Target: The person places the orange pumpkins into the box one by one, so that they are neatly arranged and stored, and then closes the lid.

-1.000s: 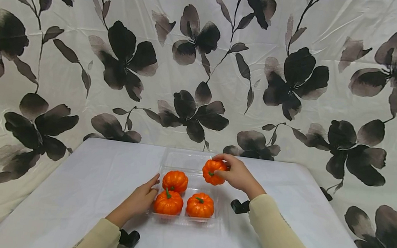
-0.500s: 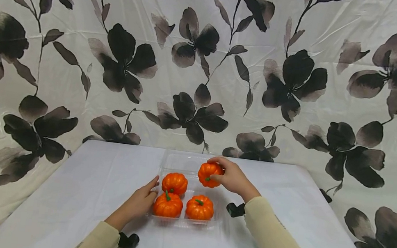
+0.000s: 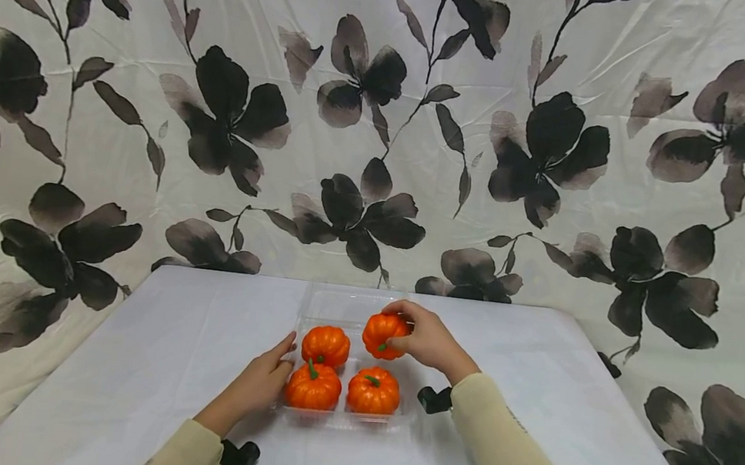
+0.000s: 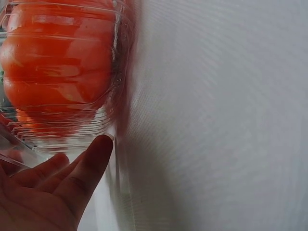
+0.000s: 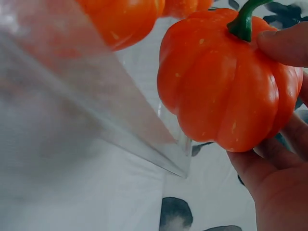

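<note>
My right hand (image 3: 432, 341) grips a small orange pumpkin (image 3: 383, 335) with a green stem, thumb by the stem and fingers around the far side. In the right wrist view this pumpkin (image 5: 226, 82) hangs above the wall of a clear plastic container (image 5: 139, 149). Three more pumpkins sit in the container: one at the back left (image 3: 326, 345), one at the front left (image 3: 314, 388), one at the front right (image 3: 374, 392). My left hand (image 3: 256, 385) touches the container's left side with extended fingers; in the left wrist view a fingertip (image 4: 101, 144) meets the ribbed clear wall.
The container's clear lid (image 3: 336, 304) lies folded back at the far side. A white cloth covers the table (image 3: 178, 340). Behind it hangs a floral backdrop (image 3: 245, 193). A black wrist camera (image 3: 239, 456) sits on the left wrist, another (image 3: 434, 400) on the right.
My right hand has carried its pumpkin left and down, toward the container's back right part. My left hand keeps its place at the container's side.
</note>
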`<action>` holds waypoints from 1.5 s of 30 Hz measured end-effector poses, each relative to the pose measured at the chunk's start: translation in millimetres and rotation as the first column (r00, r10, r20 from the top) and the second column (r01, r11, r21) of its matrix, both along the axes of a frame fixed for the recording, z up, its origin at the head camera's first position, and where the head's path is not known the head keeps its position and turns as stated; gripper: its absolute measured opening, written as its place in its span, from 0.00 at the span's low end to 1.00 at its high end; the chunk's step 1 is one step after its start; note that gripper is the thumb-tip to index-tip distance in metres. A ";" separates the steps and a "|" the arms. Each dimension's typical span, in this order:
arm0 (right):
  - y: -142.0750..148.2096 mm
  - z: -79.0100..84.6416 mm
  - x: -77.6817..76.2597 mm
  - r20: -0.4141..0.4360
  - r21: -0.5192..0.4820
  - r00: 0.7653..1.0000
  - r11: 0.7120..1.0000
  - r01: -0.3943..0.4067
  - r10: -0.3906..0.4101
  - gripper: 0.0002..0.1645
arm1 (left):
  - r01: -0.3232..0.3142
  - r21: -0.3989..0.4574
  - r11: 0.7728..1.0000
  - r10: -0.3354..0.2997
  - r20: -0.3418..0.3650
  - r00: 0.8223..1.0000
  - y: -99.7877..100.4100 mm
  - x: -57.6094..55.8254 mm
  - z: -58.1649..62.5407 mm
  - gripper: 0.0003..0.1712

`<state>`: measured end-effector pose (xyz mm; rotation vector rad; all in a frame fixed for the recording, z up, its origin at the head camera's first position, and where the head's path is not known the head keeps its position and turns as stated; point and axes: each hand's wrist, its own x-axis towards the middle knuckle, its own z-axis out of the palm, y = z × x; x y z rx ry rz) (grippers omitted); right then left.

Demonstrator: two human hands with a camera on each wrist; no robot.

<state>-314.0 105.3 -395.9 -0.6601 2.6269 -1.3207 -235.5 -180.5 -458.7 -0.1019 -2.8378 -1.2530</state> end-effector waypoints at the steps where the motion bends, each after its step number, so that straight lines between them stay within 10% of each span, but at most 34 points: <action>1: -0.4 -0.9 0.7 0.003 0.001 1.000 1.000 -0.005 0.005 0.24 | -0.001 0.003 1.000 0.001 0.005 1.000 0.0 0.1 -0.1 0.34; 45: -3.4 -19.0 -1.8 -0.090 0.188 0.994 0.981 -0.040 0.057 0.22 | 0.004 0.005 1.000 -0.004 0.013 1.000 -0.2 -1.6 0.0 0.34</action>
